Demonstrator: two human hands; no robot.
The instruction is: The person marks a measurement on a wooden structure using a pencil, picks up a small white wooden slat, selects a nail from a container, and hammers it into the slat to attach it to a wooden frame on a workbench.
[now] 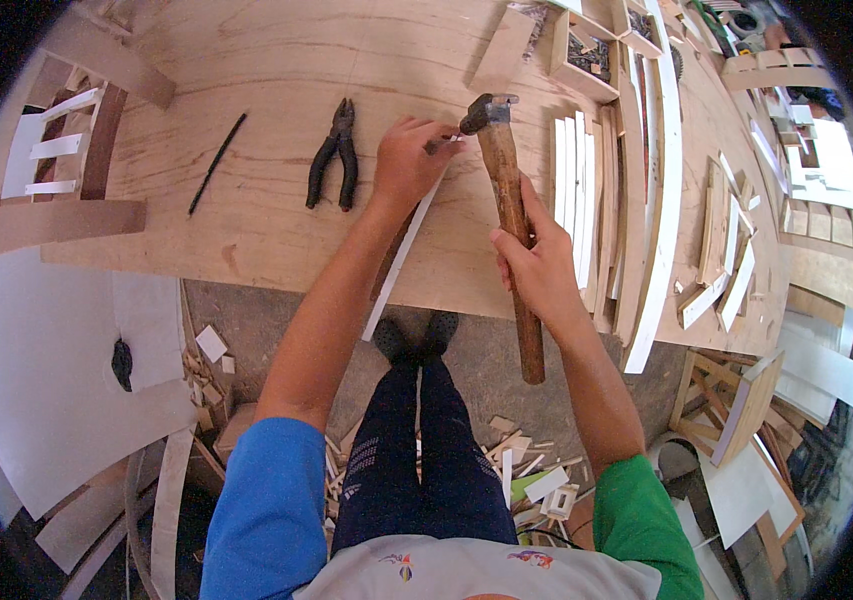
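My right hand [538, 262] is wrapped round the wooden handle of a hammer [506, 175]. The hammer's dark metal head is at the fingertips of my left hand [412, 158]. Those fingers are bent and closed at the far end of a narrow wooden strip [402, 250] with a white edge; whether they also pinch something small is hidden. The strip's near end sticks out past the table's front edge. Left of my left hand lie black-handled pliers [334, 160], and farther left a thin black pencil-like stick [216, 165].
The plywood table [276, 245] bears several white strips [571, 190] on the right and a compartmented wooden box [583, 60] of small dark pieces. A slatted wooden frame [101, 150] stands at left. Wood offcuts [546, 485] litter the floor by my legs; a wooden crate [731, 405] sits at right.
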